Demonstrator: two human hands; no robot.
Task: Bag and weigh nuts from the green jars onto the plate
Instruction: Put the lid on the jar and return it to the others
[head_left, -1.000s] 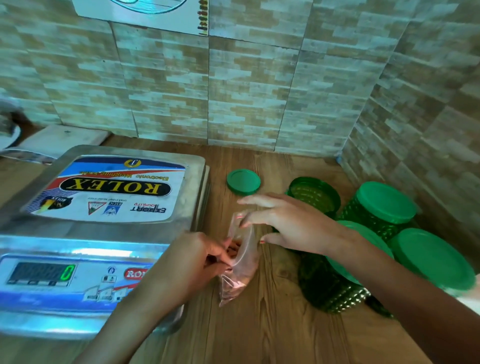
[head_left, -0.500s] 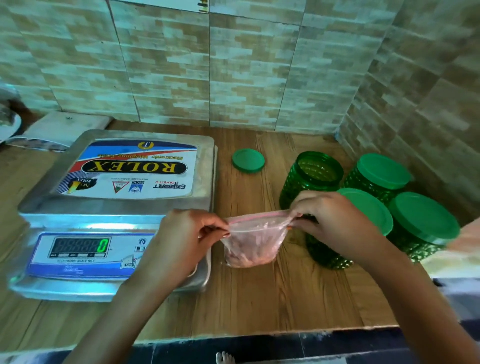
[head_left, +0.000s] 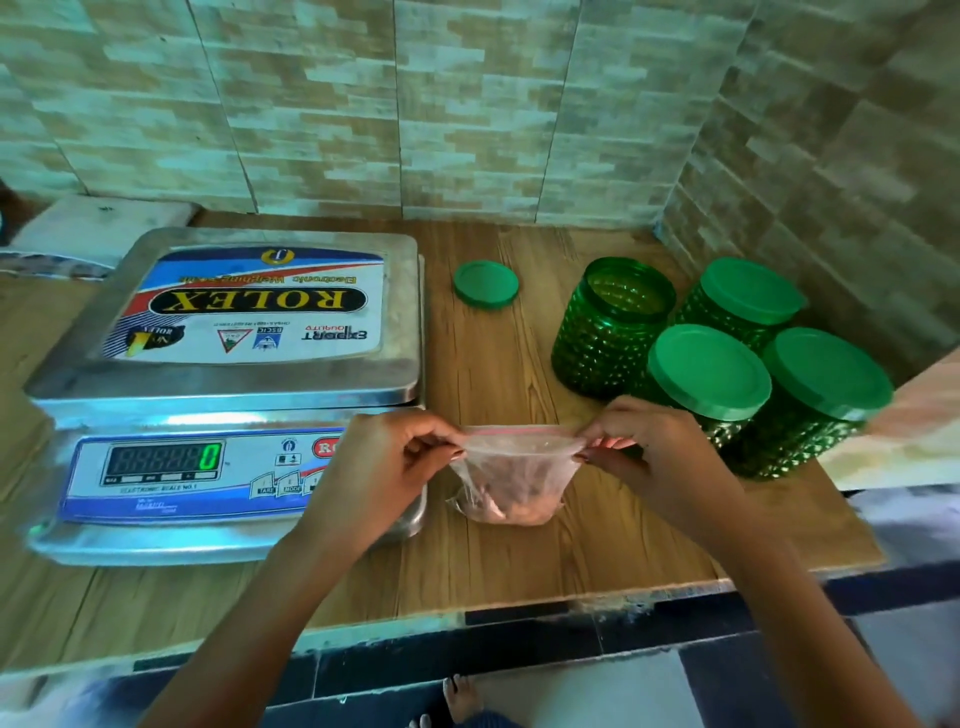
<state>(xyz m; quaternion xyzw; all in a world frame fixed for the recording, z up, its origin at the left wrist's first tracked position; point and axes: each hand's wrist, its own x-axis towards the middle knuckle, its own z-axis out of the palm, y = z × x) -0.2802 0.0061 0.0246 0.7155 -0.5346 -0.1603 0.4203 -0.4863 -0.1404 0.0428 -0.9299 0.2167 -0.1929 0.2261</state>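
Note:
A small clear zip bag (head_left: 511, 480) holding pinkish nuts rests on the wooden counter in front of me. My left hand (head_left: 384, 467) pinches the left end of its red-lined top edge, and my right hand (head_left: 660, 457) pinches the right end, so the top is stretched flat between them. An open green studded jar (head_left: 605, 332) stands behind the bag, with its green lid (head_left: 485, 284) lying flat further back. The steel weighing plate (head_left: 249, 374) of the electronic scale sits to the left; its display (head_left: 210, 457) reads 0.
Three lidded green jars (head_left: 709, 371) (head_left: 748, 291) (head_left: 826, 374) cluster at the right, close to the tiled corner wall. A white slab (head_left: 98, 223) lies behind the scale at the far left. The counter's front edge (head_left: 467, 618) runs just below my forearms.
The bag hung narrow and upright between my hands a second ago; now both hands hold its top pulled out flat and level. My view has drawn back and tilted down.

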